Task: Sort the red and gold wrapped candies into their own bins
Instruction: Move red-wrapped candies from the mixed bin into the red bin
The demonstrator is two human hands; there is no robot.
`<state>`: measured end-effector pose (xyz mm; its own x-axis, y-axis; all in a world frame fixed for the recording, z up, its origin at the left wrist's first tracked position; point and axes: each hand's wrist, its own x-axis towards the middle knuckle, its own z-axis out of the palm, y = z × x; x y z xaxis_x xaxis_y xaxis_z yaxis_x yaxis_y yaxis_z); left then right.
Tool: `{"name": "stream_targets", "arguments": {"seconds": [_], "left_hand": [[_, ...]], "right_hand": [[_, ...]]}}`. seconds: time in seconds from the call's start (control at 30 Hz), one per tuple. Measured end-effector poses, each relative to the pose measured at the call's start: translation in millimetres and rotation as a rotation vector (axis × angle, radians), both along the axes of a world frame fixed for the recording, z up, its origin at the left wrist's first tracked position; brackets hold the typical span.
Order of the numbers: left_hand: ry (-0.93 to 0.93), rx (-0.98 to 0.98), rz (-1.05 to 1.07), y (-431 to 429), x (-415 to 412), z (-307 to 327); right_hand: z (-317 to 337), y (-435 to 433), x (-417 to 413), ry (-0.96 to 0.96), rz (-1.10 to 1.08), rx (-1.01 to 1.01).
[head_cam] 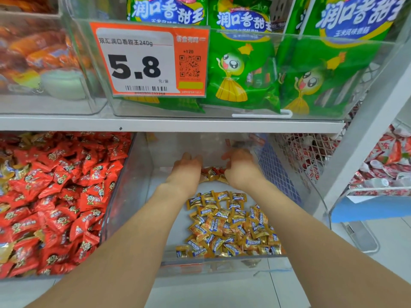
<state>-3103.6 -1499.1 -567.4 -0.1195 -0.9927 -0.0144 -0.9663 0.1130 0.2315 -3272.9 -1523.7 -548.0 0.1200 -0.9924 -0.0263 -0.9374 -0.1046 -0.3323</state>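
Both my arms reach deep into a clear plastic bin (pixel 124 196) under the white shelf. My left hand (pixel 185 172) and my right hand (pixel 241 168) sit side by side at the back of it, fingers curled down around a small clump of gold and red candies (pixel 213 174) between them. A heap of gold wrapped candies (pixel 231 225) with blue labels lies at the bin's front right. The bin to the left is piled with red wrapped candies (pixel 62 196), with a few gold ones (pixel 9 170) mixed in at its left edge.
The white shelf (pixel 169 125) hangs low over the bins. Above it stand green snack bags (pixel 242 70) behind an orange price tag (pixel 148 60). A wire basket of red and white sweets (pixel 382 165) stands to the right.
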Motion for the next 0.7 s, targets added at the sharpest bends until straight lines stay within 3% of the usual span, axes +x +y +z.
{"name": "stream_targets", "arguments": {"seconds": [0.1, 0.43, 0.7], "left_hand": [[0.039, -0.01, 0.001, 1, -1, 1], [0.149, 0.038, -0.024, 9, -2, 7], [0.192, -0.052, -0.007, 24, -11, 24]], "right_hand": [[-8, 1, 4, -0.029, 0.017, -0.072], [-18, 2, 2, 0.221, 0.16, -0.027], [-2, 20, -7, 0.032, 0.149, 0.025]]}}
